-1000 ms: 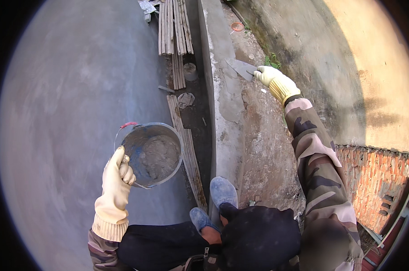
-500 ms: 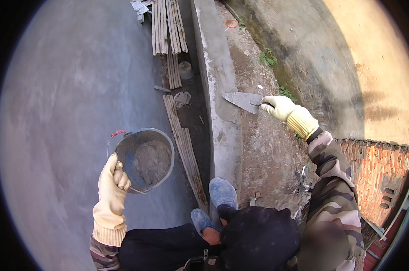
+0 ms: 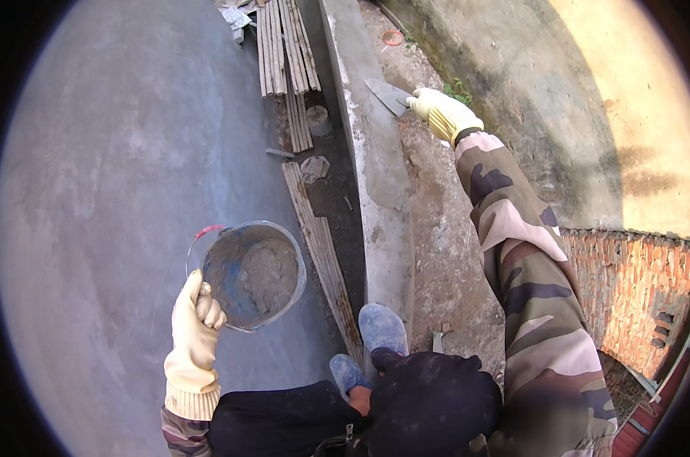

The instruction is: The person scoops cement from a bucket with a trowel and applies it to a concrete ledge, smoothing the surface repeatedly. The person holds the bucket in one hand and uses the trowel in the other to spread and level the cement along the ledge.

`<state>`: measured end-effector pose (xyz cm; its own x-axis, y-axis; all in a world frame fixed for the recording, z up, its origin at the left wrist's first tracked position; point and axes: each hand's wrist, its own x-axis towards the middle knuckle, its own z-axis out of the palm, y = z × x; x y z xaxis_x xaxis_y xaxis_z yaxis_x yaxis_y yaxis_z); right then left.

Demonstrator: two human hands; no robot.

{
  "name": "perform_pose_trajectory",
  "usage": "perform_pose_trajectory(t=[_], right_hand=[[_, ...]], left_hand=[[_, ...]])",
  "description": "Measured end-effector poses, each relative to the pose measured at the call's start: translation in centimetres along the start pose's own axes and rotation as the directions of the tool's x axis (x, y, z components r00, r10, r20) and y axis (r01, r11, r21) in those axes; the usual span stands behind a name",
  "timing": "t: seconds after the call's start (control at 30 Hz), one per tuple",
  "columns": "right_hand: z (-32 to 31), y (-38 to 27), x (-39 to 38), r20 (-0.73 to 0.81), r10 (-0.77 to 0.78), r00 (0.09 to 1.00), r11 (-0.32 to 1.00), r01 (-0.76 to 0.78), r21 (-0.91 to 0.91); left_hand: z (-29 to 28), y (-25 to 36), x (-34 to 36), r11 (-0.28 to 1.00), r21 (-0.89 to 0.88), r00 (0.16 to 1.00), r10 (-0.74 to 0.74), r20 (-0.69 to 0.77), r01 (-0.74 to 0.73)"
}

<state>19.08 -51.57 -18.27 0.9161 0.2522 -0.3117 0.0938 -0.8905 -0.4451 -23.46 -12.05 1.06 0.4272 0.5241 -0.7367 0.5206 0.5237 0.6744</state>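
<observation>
My left hand [image 3: 195, 327], in a cream glove, is closed on the near rim of a bucket [image 3: 302, 266]. Grey mortar [image 3: 269, 276] lies inside it, and its wire handle with a red grip [image 3: 208, 231] leans to the left. My right hand [image 3: 444, 113], gloved too, reaches far forward and grips a pointed trowel [image 3: 388, 97]. The trowel's blade lies over the top of a narrow concrete wall [image 3: 383, 171], pointing left; whether it touches the surface I cannot tell. Wet-looking mortar covers part of that wall top. The trowel's handle is mostly hidden in my fist.
My blue shoes [image 3: 383, 329] are at the wall's near end. Left of the wall lie wooden strips [image 3: 326, 259], a small round container [image 3: 318, 120] and a crumpled grey piece [image 3: 314, 168]. Rough ground [image 3: 444, 259] runs along the right, beside a tall wall [image 3: 528, 99] and brickwork [image 3: 627, 297].
My right arm has stretched forward, carrying the trowel farther along the wall top. The bucket in my left hand has shifted slightly right and down in the picture.
</observation>
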Motion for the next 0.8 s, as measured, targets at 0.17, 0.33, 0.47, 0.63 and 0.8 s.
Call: perform_pose_trajectory(t=[0.17, 0.33, 0.47, 0.63, 0.8], right_hand=[[2.9, 2.2, -5.5, 0.073, -0.026, 0.997, 0.994, 0.034, -0.108], [1.8, 5.4, -15.6, 0.329, -0.139, 0.934, 0.989, 0.146, 0.002], [0.8, 5.1, -14.0, 0.362, 0.108, 0.926, 0.754, -0.313, 0.578], [2.1, 3.8, -5.3, 0.404, 0.192, 0.895, 0.457, -0.445, 0.770], [4.3, 4.0, -7.4, 0.491, 0.166, 0.855, 0.410, -0.512, 0.754]], left_hand=[[-0.1, 0.1, 0.2, 1.000, -0.006, 1.000, 0.005, 0.015, -0.005], [-0.2, -0.2, 0.8, 1.000, -0.009, 1.000, -0.005, 0.008, 0.006], [0.0, -0.3, 1.5, 1.000, 0.006, 1.000, -0.017, 0.021, 0.017], [0.3, -0.1, 1.9, 1.000, 0.016, 1.000, -0.012, -0.024, 0.013], [-0.6, -0.2, 1.9, 1.000, -0.026, 1.000, -0.002, -0.031, 0.001]])
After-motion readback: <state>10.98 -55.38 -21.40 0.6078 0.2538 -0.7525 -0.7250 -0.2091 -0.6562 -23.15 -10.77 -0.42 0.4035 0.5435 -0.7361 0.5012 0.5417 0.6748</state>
